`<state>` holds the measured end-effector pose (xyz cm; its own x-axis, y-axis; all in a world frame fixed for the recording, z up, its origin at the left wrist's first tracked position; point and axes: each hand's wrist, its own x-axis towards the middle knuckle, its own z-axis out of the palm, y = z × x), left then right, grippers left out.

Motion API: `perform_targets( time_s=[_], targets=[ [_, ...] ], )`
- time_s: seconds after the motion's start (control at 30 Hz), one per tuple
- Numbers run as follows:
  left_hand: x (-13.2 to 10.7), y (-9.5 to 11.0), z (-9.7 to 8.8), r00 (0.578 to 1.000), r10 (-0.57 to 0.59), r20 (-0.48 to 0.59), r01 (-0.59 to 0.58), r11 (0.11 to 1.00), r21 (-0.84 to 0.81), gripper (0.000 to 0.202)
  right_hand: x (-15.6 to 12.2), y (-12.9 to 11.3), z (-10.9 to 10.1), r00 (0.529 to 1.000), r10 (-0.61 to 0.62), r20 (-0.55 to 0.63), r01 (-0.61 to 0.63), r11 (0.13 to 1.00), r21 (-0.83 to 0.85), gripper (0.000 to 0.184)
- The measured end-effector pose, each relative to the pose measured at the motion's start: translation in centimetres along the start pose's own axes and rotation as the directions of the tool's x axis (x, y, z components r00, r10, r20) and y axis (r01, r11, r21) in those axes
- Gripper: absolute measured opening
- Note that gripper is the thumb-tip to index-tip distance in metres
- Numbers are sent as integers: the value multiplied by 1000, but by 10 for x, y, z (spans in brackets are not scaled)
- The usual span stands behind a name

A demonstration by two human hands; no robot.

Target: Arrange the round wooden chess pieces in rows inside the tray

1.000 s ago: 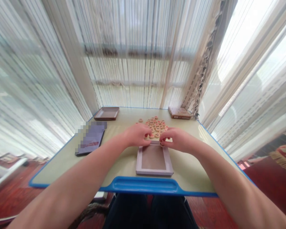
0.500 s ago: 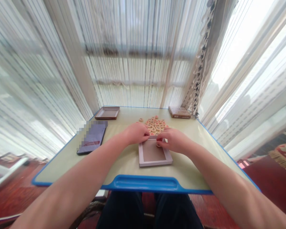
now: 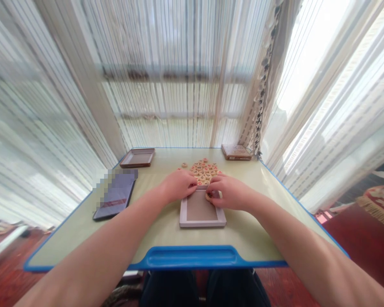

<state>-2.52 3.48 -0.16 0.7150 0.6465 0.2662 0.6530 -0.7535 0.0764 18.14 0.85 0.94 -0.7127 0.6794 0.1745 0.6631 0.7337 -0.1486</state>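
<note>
A shallow grey tray (image 3: 201, 222) with a brown floor lies in the middle of the small table (image 3: 262, 213). Behind it sits a heap of several round wooden game pieces (image 3: 203, 169) with red and dark marks. My right hand (image 3: 228, 192) is closed in a pinch on one wooden piece (image 3: 209, 195) at the tray's far right corner. My left hand (image 3: 178, 185) rests curled on the tray's far left edge, fingertips at the heap; what it holds, if anything, is hidden.
A dark flat booklet (image 3: 115, 197) lies at the table's left. A brown box lid (image 3: 138, 157) sits at the back left, a brown box (image 3: 236, 152) at the back right. Sheer curtains surround the table. A blue handle rim (image 3: 193, 257) runs along the near edge.
My right hand has drawn back from the heap with a piece, over the tray's far right corner. My left hand stayed at the tray's far edge. The view shifted slightly.
</note>
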Motion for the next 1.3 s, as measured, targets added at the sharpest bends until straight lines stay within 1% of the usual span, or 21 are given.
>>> perform_targets(
  time_s=[0.07,0.13,0.23,0.33,0.47,0.6,0.8,1.0,1.1,1.3],
  targets=[
    [0,0,1,1000,-2,-5,2,1000,-10,25,0,2,0,999,36,-27,-37,999,-19,16],
    [0,-1,1,1000,-11,0,11,1000,-14,25,-1,4,0,997,72,-29,-73,997,-29,15],
    [-1,0,1,999,-23,33,24,1000,-16,25,-2,6,-1,994,107,-31,-108,994,-21,16],
    [-1,0,-2,998,-26,60,28,999,-28,26,-2,6,0,996,81,-22,-81,997,11,15],
    [-1,0,-3,998,-14,56,16,999,-36,25,-1,8,2,999,47,-8,-47,999,23,12],
    [-1,-1,-2,998,-24,56,27,999,-43,24,0,10,3,998,55,-31,-55,998,23,11],
    [-1,-1,-2,998,0,56,2,999,-40,25,-1,9,2,995,91,-34,-90,996,27,11],
    [-1,-1,-4,997,12,71,-8,999,-47,26,0,7,1,996,87,7,-87,995,43,12],
    [-1,0,-5,997,17,80,-13,999,-51,26,1,8,2,995,102,-1,-102,994,40,12],
    [-1,-3,-1,998,20,61,-18,999,-39,26,2,10,4,993,118,-6,-118,992,36,13]
  ],
)
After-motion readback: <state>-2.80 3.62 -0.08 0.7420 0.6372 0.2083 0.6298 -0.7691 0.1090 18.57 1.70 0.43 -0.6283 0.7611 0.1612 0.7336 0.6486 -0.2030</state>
